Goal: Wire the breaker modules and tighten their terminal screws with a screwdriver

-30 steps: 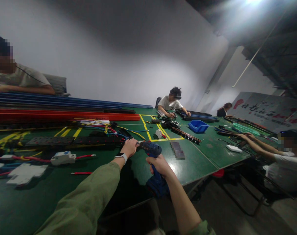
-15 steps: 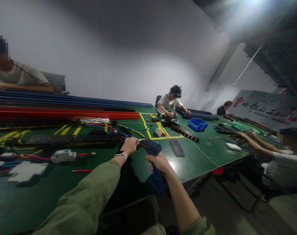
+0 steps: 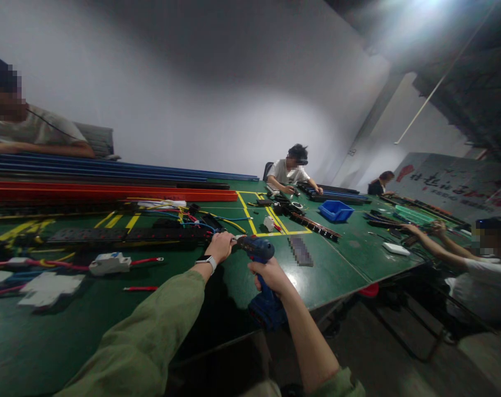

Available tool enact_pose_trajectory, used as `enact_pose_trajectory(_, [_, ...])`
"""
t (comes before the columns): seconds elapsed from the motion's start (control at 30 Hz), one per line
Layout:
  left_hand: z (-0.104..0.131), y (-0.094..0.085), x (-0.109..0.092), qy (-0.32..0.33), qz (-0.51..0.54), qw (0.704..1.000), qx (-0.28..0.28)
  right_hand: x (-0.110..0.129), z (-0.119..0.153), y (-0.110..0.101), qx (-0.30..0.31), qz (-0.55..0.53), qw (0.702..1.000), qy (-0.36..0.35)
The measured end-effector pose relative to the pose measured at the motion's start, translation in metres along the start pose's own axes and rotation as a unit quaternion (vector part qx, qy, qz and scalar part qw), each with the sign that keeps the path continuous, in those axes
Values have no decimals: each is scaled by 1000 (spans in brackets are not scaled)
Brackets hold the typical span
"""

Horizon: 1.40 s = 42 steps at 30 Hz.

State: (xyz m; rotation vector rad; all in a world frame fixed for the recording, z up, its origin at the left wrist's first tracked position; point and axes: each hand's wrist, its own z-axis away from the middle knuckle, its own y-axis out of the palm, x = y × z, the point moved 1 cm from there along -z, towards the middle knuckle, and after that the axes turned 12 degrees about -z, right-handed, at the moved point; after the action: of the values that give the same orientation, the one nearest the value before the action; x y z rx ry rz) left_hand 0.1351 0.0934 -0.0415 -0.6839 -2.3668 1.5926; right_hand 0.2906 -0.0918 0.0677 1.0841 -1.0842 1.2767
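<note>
My right hand (image 3: pixel 270 274) is wrapped round the grip of a blue cordless drill (image 3: pixel 262 249), whose nose points left. At the near end of a long black socket strip (image 3: pixel 167 237), my left hand (image 3: pixel 220 246) is closed over the strip's end, with the drill's tip just to its right. The fingertips and the exact contact of the tip are hidden. Blue and yellow wires (image 3: pixel 229 220) spread out behind the left hand. Left of my forearm lie a white circuit breaker (image 3: pixel 109 263) with red leads and a short red cable (image 3: pixel 140 289).
Red channels (image 3: pixel 171 194) and blue rails (image 3: pixel 151 171) run along the back left of the green table (image 3: pixel 337 267). A blue bin (image 3: pixel 335 212), a phone-like slab (image 3: pixel 300 251) and a white box (image 3: pixel 396 248) lie to the right. Several people sit round the table.
The view has shifted very slightly. Both hands and the drill keep their places at the strip's end. The co-worker at the right has moved a hand a little.
</note>
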Motion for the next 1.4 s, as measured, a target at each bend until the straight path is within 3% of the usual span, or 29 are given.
enact_pose_trajectory(1.4, [-1,2,0,-4,0,1000,6,-1,1,1,3,-6,1000,-17])
